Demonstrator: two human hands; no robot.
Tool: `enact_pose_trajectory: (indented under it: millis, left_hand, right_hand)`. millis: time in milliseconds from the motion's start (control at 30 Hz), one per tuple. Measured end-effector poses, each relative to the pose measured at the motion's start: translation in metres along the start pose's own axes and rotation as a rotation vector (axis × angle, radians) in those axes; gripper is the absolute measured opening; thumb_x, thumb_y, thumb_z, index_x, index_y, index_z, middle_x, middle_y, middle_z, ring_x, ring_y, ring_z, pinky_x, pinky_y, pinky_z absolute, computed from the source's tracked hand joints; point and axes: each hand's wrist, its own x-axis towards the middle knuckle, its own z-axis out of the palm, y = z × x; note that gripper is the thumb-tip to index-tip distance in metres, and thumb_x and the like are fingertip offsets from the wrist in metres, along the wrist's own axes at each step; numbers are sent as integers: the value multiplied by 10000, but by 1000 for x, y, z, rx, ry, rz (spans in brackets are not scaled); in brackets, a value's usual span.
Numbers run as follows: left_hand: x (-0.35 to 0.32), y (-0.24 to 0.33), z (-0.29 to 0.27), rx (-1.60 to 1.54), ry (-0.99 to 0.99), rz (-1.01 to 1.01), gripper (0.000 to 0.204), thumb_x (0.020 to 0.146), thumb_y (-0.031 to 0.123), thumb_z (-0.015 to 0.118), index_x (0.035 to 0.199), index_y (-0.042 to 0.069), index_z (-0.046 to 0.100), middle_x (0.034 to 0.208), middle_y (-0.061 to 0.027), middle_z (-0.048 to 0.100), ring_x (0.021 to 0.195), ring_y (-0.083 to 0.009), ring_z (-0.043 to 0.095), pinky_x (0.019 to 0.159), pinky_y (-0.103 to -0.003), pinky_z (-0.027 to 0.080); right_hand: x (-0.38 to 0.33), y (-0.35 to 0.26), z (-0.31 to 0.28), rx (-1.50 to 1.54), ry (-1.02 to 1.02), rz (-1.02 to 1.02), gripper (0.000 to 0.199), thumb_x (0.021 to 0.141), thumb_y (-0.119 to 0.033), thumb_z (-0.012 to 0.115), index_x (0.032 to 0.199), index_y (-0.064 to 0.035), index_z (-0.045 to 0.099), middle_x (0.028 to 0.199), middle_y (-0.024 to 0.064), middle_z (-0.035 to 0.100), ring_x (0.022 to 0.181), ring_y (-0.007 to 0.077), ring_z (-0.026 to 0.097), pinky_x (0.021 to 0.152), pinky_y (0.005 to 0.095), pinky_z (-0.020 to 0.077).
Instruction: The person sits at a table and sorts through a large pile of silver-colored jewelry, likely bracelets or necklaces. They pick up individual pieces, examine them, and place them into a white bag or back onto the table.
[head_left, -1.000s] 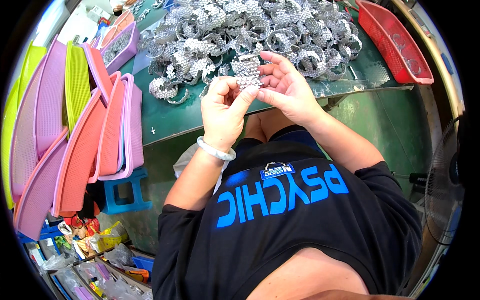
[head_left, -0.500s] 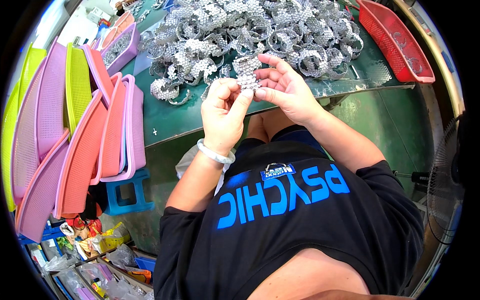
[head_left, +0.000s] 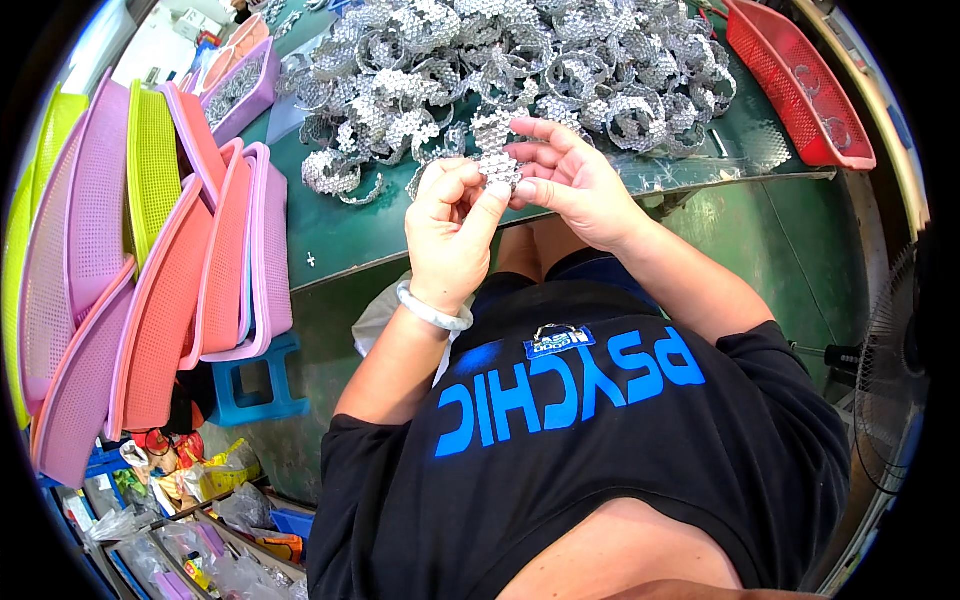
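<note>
Between my hands, over the near edge of the green table, is a silver-grey strip of small linked metal pieces. My left hand pinches its lower end between thumb and fingers. My right hand grips the same strip from the other side, thumb below and fingers curled behind it; the index finger lies along its upper part. Some fingertips are hidden behind the strip. Just beyond my hands lies a large heap of similar curled metal strips.
A red perforated basket with a few curled pieces stands at the right. Stacked pink, purple and green baskets fill the left, above a blue stool. A purple basket of metal parts sits farther back. A fan is at the right.
My hands and the strip stay in nearly the same place, with the grip held. The whole view has shifted very slightly.
</note>
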Motion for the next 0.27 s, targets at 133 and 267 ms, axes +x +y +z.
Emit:
enact_pose_trajectory:
  millis: [133,267]
  left_hand:
    - [-1,-1,0,-42,8,-21,101,816,-54,595,910,-49,557,952,-53,467,705,-78,545,619,-197,479]
    - [-3,-4,-2,-49,19,-36,101,818,-54,592,913,-48,557,956,-55,466,709,-82,548,626,-201,483]
  right_hand:
    - [1,3,-1,19,-20,6,602,809,-30,642,1324,-24,330,1164,130,495,932,146,545,806,298,494]
    - [1,7,-1,28,-37,20,605,815,-34,638,1330,-26,320,1184,132,486,929,148,547,810,296,492]
